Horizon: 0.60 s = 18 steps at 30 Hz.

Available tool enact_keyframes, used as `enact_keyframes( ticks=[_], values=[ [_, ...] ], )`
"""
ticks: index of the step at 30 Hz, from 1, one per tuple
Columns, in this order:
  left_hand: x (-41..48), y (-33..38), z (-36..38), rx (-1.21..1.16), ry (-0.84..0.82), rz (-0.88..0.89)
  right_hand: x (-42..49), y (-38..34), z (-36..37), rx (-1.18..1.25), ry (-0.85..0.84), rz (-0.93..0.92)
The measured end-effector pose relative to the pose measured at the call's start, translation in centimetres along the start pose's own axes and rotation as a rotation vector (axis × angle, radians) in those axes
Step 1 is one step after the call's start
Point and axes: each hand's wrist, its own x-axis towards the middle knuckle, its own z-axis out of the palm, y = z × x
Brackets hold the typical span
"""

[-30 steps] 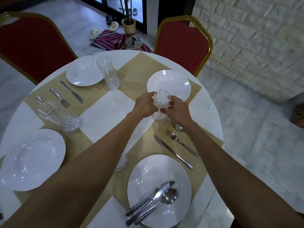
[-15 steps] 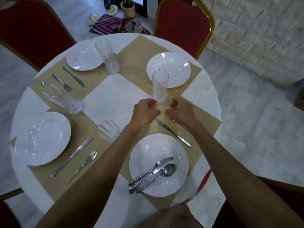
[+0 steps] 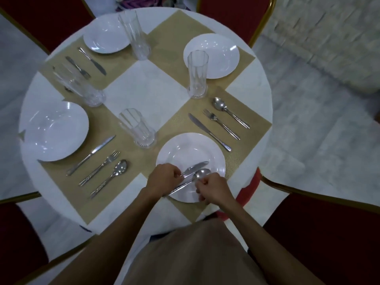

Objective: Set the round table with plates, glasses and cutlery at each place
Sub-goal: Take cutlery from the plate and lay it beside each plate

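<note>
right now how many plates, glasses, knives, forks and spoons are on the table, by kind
plates: 4
glasses: 4
knives: 4
forks: 3
spoons: 3
total: 18 in clear view; the hands and one glass may hide more

Under left hand (image 3: pixel 164 178), cutlery (image 3: pixel 195 167) partly hidden; leftmost glass (image 3: pixel 79 87) blurred.

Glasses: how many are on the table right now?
4. Far-left glass beside the far-left plate; far-right glass by the far-right plate; left glass beyond the left plate; near glass left of the near plate. None looks hidden.
</note>
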Motion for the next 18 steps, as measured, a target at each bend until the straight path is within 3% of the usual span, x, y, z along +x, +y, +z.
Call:
enact_keyframes(
  ticks=[9,18],
  values=[
    [-1.2,0.4,1.6,-0.009,0.025,-0.010,-0.4,-0.7,3.1,0.381,-0.047,0.189],
    [-2.0,0.9,2.3,-0.168,0.028,0.075,-3.5,-0.8,4.0,0.567,0.130,0.177]
  ],
)
